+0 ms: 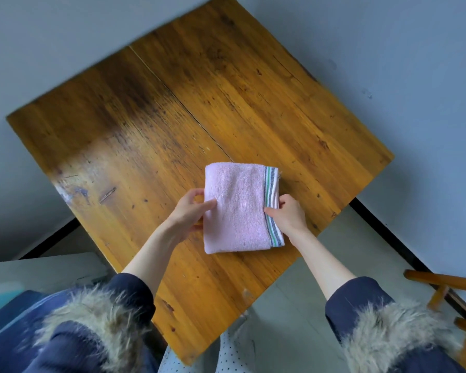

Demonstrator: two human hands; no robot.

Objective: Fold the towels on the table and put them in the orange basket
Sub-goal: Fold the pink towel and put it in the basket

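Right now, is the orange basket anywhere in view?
No: only the folded pink towel lies on the wooden table, gripped by the left hand and right hand.

A pink towel [237,208] of looped terry cloth, soft and matt, with a flatter woven striped band along one edge. Under it, a wooden surface [135,125] of varnished planks, glossy in patches, scratched and darkly stained. Nearer than the towel, dark smooth fabric sleeves [361,297] trimmed with shaggy fur cuffs [92,319].
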